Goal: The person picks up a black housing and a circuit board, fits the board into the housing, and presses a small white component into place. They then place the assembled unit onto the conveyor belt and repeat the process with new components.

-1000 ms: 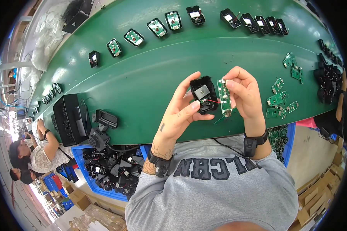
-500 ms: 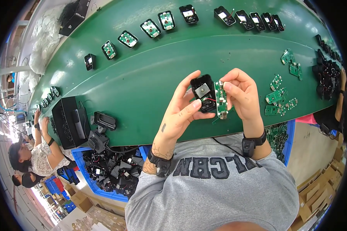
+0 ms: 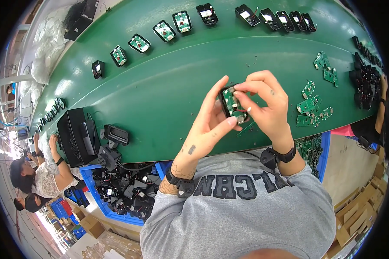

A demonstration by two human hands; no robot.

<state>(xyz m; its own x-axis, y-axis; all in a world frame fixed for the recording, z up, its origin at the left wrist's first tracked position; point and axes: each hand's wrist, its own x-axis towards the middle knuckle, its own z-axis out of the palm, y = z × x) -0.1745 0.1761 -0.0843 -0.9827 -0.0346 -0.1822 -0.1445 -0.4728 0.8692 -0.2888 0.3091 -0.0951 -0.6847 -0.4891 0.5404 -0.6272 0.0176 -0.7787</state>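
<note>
My left hand (image 3: 209,123) is closed around a small black plastic housing (image 3: 222,100), its thumb resting on the lower end. A green circuit board (image 3: 231,102) with white parts lies over the housing's opening, seemingly inside its rim. The thumb and fingers of my right hand (image 3: 265,101) pinch the board's upper right edge. A short red wire (image 3: 241,110) shows beside the board near my right thumb. The inside of the housing is hidden under the board.
Housings with boards (image 3: 164,31) and open black housings (image 3: 270,19) line the far side of the green table (image 3: 173,82). Loose circuit boards (image 3: 309,105) lie at right. A blue bin (image 3: 90,183) of black parts stands below the near edge. Another person (image 3: 43,172) works at left.
The circuit board has moved left from beside the housing to over its opening, covering the metal block inside. My right hand moved with it.
</note>
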